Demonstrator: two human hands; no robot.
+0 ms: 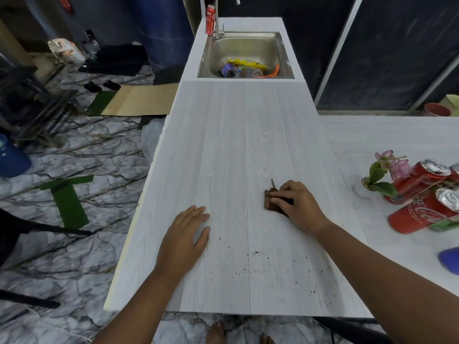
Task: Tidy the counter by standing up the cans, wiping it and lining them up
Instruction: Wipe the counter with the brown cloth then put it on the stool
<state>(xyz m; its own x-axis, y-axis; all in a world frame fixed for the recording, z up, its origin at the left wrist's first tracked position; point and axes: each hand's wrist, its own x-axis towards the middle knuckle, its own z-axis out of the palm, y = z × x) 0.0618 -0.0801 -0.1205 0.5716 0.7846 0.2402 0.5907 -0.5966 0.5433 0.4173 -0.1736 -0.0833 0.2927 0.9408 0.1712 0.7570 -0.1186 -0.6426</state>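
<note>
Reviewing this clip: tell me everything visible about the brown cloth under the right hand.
The small brown cloth looks like soft fabric, crumpled and folded into a wad with a thin strand sticking up at its far edge. It lies flat on the pale wood-grain counter, beyond a scatter of dark crumbs. The right hand presses down on it with its fingers, covering its right part. The left hand rests apart from it.

Makeshift kitchen setup, looks staged: pale wood-grain counter (238, 150) with steel sink (246, 55) and tap (219, 13), marble-pattern floor (82, 155), cardboard sheet (141, 100) on it, dark plastic-covered walls (397, 45), blue barrel (164, 33) behind.
</note>
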